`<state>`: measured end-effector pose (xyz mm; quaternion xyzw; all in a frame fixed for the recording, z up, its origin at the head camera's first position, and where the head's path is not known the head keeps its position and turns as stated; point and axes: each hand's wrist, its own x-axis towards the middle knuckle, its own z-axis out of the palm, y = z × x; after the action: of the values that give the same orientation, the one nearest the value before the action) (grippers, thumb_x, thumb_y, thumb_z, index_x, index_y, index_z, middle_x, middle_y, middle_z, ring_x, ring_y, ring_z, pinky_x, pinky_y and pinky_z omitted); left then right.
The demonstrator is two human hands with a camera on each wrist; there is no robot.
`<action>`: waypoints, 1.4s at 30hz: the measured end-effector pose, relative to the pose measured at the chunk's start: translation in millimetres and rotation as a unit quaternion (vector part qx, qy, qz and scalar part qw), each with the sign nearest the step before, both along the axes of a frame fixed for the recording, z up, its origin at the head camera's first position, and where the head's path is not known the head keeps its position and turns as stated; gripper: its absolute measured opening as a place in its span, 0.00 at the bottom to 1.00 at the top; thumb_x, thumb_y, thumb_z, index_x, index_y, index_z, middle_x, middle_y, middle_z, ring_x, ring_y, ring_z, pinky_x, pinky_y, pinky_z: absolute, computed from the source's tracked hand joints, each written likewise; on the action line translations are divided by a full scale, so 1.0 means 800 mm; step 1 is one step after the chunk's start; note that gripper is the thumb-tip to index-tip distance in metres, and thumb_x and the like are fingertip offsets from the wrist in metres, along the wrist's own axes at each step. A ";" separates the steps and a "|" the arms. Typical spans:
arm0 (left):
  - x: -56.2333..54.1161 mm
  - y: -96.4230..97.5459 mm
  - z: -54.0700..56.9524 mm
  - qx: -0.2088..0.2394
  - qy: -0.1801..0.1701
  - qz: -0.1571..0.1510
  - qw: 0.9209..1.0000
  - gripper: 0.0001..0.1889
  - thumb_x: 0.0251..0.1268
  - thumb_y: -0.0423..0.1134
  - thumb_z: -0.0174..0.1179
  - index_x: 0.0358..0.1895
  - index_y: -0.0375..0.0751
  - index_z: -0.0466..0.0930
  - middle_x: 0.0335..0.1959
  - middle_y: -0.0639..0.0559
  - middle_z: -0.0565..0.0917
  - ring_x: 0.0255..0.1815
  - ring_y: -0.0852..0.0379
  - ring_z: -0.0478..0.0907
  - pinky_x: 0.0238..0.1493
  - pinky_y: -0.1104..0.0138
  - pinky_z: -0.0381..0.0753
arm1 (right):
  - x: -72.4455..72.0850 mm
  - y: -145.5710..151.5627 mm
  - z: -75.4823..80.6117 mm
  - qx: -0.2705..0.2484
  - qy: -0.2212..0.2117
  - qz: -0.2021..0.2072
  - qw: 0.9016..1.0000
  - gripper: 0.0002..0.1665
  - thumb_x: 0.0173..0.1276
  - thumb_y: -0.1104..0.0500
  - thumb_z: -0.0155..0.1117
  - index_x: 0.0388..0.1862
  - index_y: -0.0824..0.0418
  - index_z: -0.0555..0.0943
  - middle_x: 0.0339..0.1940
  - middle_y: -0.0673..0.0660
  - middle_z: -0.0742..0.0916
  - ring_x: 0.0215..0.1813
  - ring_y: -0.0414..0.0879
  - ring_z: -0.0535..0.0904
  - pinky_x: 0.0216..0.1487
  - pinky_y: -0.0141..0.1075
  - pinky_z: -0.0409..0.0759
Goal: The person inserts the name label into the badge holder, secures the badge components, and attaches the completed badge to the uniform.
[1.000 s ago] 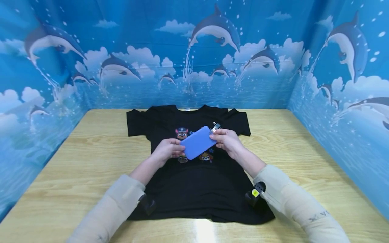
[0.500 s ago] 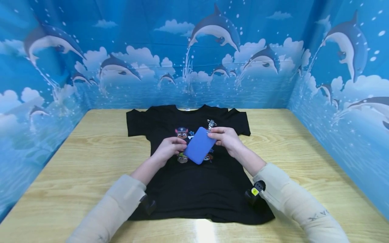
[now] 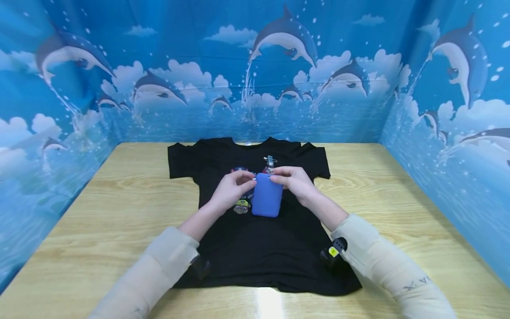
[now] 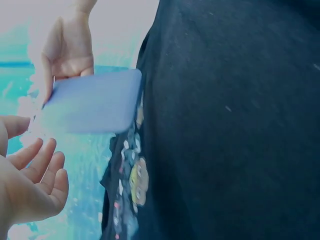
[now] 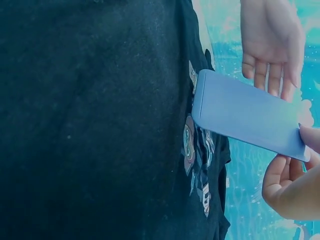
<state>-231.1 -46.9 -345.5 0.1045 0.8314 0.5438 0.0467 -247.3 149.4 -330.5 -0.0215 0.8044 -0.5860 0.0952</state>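
Note:
A flat blue card holder (image 3: 267,195) with rounded corners hangs upright over a black T-shirt (image 3: 255,252). My right hand (image 3: 294,181) pinches its upper right corner, thumb in front and fingers behind. Beyond that corner, a metal clip (image 3: 270,161) sticks out. My left hand (image 3: 233,188) is at the upper left corner, fingertips right by the edge. In the left wrist view, its fingers (image 4: 45,165) are loosely bent and spread from the thumb, with the card holder (image 4: 95,102) just past them. The right wrist view shows the card holder (image 5: 245,112) between both hands.
The T-shirt lies spread flat, neck away from me, with cartoon dog prints (image 3: 241,206) on its chest partly covered by hands and holder. Under it is a wood-grain table (image 3: 99,230). Blue dolphin-print curtains (image 3: 191,53) enclose the back and sides.
The card holder has turned from slanted to upright, its clip swinging left. My left hand has let go of its lower left end and moved up to the top left corner.

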 end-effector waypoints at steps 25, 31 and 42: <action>-0.004 0.027 0.008 0.087 0.016 0.002 0.996 0.12 0.62 0.41 0.60 0.44 0.39 0.81 0.43 0.49 0.82 0.44 0.53 0.76 0.44 0.60 0.72 | 0.007 -0.008 -0.001 0.029 0.065 0.036 0.997 0.12 0.60 0.61 0.66 0.42 0.68 0.83 0.39 0.55 0.85 0.38 0.45 0.74 0.40 0.44 0.72; -0.005 0.028 0.006 0.098 0.009 0.005 0.995 0.10 0.62 0.40 0.60 0.42 0.38 0.82 0.41 0.49 0.82 0.42 0.53 0.75 0.42 0.62 0.71 | 0.007 -0.008 -0.003 0.015 0.064 0.034 0.997 0.10 0.58 0.61 0.68 0.36 0.67 0.81 0.31 0.52 0.84 0.34 0.45 0.74 0.41 0.48 0.72; -0.004 0.029 0.006 0.120 -0.007 0.012 0.993 0.10 0.63 0.41 0.59 0.41 0.37 0.81 0.41 0.48 0.81 0.42 0.52 0.73 0.44 0.61 0.70 | 0.004 0.000 0.008 -0.023 0.019 0.074 0.997 0.21 0.65 0.58 0.61 0.54 0.67 0.74 0.46 0.59 0.83 0.43 0.45 0.77 0.48 0.48 0.73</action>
<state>-234.2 -23.8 -340.6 0.0957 0.7608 0.6410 0.0330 -244.0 149.5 -323.9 -0.0945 0.7886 -0.5950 0.1226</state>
